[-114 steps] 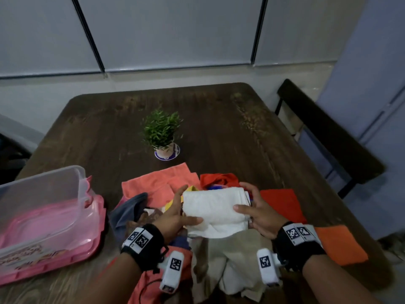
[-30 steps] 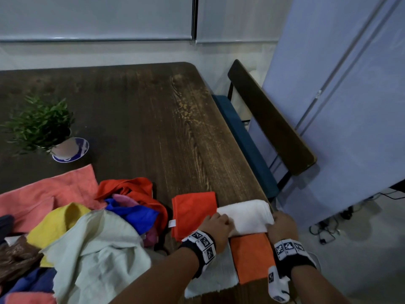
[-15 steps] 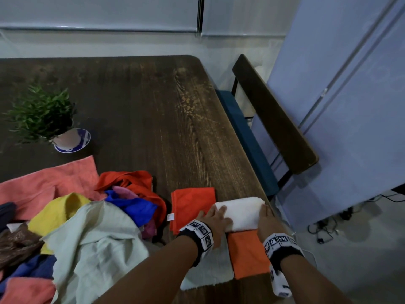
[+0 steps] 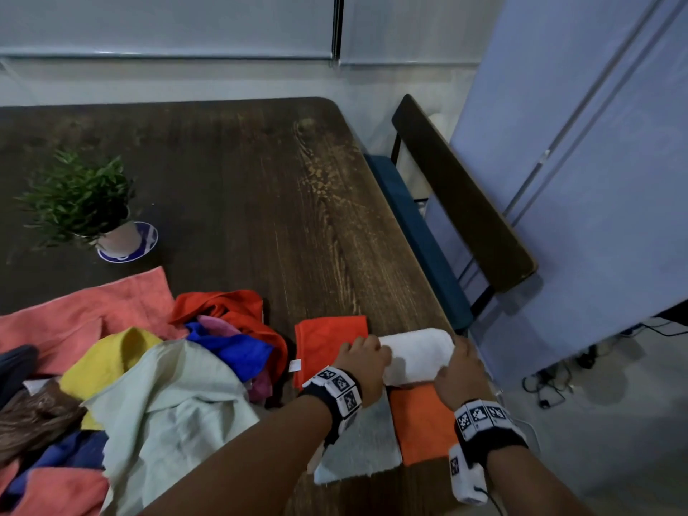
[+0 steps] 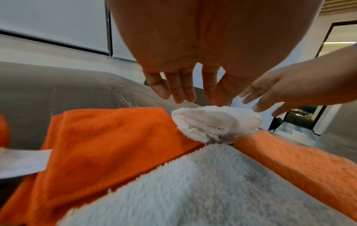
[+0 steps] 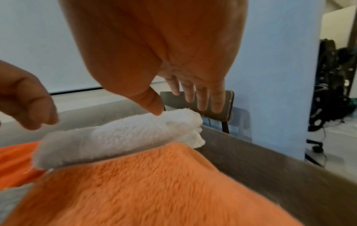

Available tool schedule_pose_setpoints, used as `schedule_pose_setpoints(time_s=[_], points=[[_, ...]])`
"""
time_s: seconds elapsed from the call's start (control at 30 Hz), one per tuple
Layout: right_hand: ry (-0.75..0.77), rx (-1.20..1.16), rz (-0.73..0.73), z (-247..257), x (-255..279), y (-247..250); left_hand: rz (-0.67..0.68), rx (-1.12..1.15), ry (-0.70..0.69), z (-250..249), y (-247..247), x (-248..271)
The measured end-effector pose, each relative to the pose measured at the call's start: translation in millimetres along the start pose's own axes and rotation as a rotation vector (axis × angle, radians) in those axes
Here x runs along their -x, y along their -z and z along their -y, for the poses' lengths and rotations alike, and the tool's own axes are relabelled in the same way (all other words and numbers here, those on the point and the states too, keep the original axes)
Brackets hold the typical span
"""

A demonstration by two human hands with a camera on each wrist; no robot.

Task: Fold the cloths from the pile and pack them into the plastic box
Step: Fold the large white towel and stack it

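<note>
A folded white cloth [image 4: 417,353] lies on two folded orange cloths, a red-orange one [image 4: 327,340] and a paler one [image 4: 420,422], by the table's right edge. A folded grey-white cloth [image 4: 361,445] lies just in front of them. My left hand [image 4: 363,361] is at the white cloth's left end and my right hand [image 4: 459,370] at its right end. In the left wrist view the left hand [image 5: 185,97] hangs straight-fingered just over the white cloth [image 5: 216,122]. The right hand [image 6: 183,104] touches the cloth [image 6: 119,137] with its thumb tip. The unfolded pile [image 4: 167,385] lies to the left. No plastic box is in view.
A potted plant [image 4: 85,202] on a saucer stands at the left of the dark wooden table [image 4: 260,199]. A chair [image 4: 465,202] with a blue seat stands close against the table's right edge. Cables [image 4: 547,385] lie on the floor beyond it.
The white cloth has gone from the pile to the folded orange cloths on the right, and the view turned away from the box. Both hands pressed it, and their fingers now lie looser.
</note>
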State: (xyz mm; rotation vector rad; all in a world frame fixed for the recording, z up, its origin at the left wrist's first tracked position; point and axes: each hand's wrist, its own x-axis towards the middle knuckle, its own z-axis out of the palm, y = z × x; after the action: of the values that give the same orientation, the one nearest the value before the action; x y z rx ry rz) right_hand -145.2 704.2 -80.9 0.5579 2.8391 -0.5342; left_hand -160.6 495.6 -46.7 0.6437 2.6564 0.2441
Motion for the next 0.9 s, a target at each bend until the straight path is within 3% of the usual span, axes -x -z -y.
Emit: schedule_pose_setpoints(time_s=[0.1,0.2,0.27,0.47,0.73,0.9], points=[[-0.133,-0.067,0.101,-13,18,-7,-0.04,0.047,0.064,7,-4,12],[-0.315,-0.048,0.276,-26,30,-14,0.037,0.134,0.124,16,-14,27],[-0.358,-0.045,0.332,-32,36,-18,0.083,0.159,0.18,22,-20,38],[-0.288,-0.12,0.511,-46,42,-24,0.228,0.098,0.218,37,-43,61],[-0.282,-0.334,0.466,-36,58,-5,0.214,0.102,0.213,42,-49,64],[-0.282,-0.431,0.511,-37,59,12,0.211,0.096,0.213,44,-52,64]])
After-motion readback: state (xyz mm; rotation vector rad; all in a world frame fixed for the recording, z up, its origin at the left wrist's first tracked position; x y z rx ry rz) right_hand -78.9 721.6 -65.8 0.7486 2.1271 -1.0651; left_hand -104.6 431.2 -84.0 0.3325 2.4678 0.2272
